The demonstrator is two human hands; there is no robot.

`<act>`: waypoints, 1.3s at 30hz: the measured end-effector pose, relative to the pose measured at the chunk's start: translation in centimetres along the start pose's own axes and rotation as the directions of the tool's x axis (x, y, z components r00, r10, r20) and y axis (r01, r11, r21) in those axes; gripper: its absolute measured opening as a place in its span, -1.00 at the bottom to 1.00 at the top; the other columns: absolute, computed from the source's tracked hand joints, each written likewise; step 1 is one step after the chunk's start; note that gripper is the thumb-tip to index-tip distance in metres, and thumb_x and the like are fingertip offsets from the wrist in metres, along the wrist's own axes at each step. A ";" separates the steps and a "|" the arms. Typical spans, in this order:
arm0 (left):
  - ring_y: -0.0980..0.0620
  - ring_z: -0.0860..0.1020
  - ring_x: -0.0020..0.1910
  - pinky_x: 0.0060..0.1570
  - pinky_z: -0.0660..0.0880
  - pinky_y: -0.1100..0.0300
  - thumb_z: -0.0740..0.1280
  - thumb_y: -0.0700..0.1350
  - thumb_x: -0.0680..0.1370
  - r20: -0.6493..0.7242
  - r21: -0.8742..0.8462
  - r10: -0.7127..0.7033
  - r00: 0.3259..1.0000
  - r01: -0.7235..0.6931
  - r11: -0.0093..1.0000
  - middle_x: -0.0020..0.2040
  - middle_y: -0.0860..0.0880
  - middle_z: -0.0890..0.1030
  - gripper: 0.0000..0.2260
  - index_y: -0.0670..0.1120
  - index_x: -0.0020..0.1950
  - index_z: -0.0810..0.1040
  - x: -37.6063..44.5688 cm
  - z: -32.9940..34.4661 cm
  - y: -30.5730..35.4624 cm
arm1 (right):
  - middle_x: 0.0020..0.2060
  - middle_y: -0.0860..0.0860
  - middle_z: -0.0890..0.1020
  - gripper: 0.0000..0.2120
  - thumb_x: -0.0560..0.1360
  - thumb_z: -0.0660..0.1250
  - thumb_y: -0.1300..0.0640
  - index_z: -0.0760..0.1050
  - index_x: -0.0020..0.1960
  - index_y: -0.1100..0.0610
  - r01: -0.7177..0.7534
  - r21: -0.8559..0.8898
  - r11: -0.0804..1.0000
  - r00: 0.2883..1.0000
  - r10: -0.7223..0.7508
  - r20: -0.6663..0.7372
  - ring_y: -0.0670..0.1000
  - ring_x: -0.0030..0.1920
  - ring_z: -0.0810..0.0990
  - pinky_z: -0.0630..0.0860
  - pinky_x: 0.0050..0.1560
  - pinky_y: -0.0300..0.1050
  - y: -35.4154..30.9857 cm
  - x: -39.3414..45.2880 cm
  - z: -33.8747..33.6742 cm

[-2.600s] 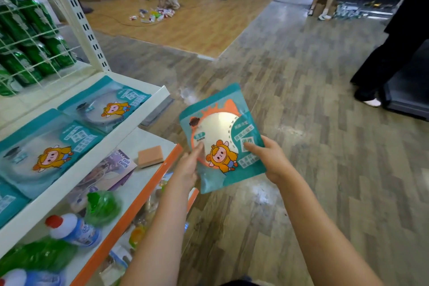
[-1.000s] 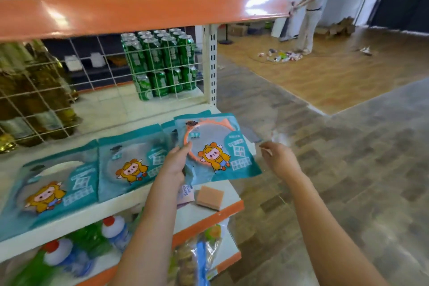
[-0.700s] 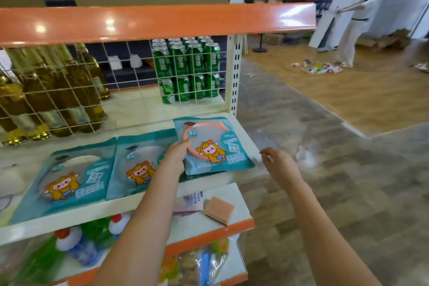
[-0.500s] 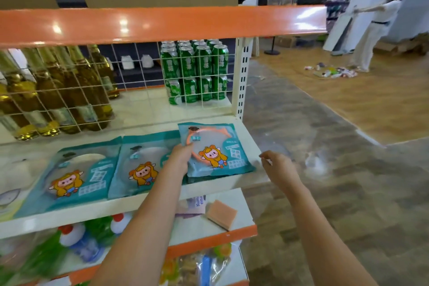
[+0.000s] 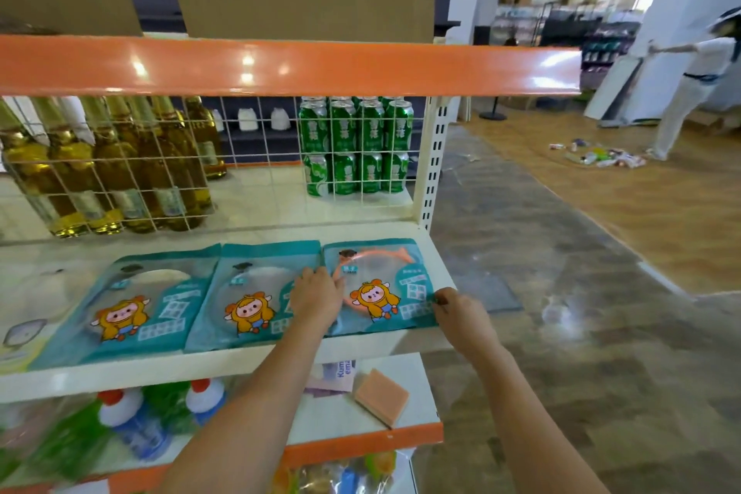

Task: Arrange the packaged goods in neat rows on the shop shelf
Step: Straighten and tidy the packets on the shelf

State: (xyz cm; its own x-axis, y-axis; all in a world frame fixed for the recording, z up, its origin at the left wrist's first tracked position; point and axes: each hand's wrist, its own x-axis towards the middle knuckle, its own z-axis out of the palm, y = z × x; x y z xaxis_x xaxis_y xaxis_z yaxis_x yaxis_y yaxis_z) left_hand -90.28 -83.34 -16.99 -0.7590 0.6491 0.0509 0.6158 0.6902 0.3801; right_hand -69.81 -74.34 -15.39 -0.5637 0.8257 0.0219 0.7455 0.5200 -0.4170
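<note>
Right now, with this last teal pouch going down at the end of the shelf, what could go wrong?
1. The rightmost pouch lies close to the shelf's open right end; a nudge from the right hand pinching its corner might slide it off.
2. The left hand rests across the seam with the middle pouch; pressing sideways may skew or overlap the row.

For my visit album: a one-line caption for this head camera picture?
Left hand and right hand square the third teal pouch on the white shelf.
</note>
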 end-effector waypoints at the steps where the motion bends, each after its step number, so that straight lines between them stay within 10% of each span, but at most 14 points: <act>1: -0.07 0.46 0.11 0.12 0.45 0.05 0.07 0.09 0.64 -0.014 0.024 0.002 1.000 -0.002 1.000 0.14 -0.15 0.48 -0.62 -0.18 0.16 0.46 0.0 0.1 0.0 | 0.09 0.08 0.59 -0.75 0.63 0.11 0.08 0.47 0.22 0.12 -0.001 0.012 1.000 1.000 0.001 0.005 0.00 -0.08 0.52 0.39 -0.17 -0.25 -0.1 0.0 0.1; 11: -0.06 0.40 0.19 0.15 0.38 0.10 -0.02 0.08 0.66 -0.107 0.190 0.023 0.994 -0.003 0.982 0.21 -0.13 0.43 -0.61 -0.15 0.27 0.38 -1.0 0.8 0.3 | 0.16 0.01 0.53 -0.72 0.63 0.12 0.03 0.45 0.27 0.08 0.050 -0.013 0.999 0.998 -0.051 -0.037 -0.01 0.17 0.44 0.47 0.18 -0.10 0.0 0.1 1.1; 28: -0.09 0.34 0.30 0.27 0.31 0.02 -0.02 0.05 0.67 0.016 0.235 0.157 0.987 -0.156 0.959 0.29 -0.14 0.41 -0.61 -0.14 0.34 0.38 -3.2 -1.9 -1.0 | 0.14 0.09 0.54 -0.75 0.60 0.08 0.13 0.41 0.21 0.16 -0.024 -0.273 0.962 0.997 0.044 0.069 0.07 0.12 0.50 0.46 0.01 -0.08 -2.0 0.7 -0.8; 39: -0.14 0.32 0.36 0.31 0.30 -0.08 0.07 0.08 0.63 0.121 0.284 0.038 0.992 -0.071 0.956 0.38 -0.13 0.39 -0.61 -0.09 0.36 0.38 -3.5 -9.7 -10.2 | 0.32 0.16 0.43 -0.57 0.56 0.15 0.02 0.37 0.37 0.19 0.122 -0.293 0.948 0.989 -0.091 0.119 0.16 0.32 0.39 0.35 0.28 0.01 -13.2 1.3 1.6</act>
State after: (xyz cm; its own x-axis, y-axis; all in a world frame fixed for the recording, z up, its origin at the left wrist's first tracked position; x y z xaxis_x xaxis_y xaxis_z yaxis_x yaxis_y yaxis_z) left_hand -95.90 -95.75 -12.06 -0.7037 0.7089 -0.0472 0.7031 0.7044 0.0978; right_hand -80.98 -80.55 -11.32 -0.6673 0.7432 -0.0487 0.7422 0.6581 -0.1266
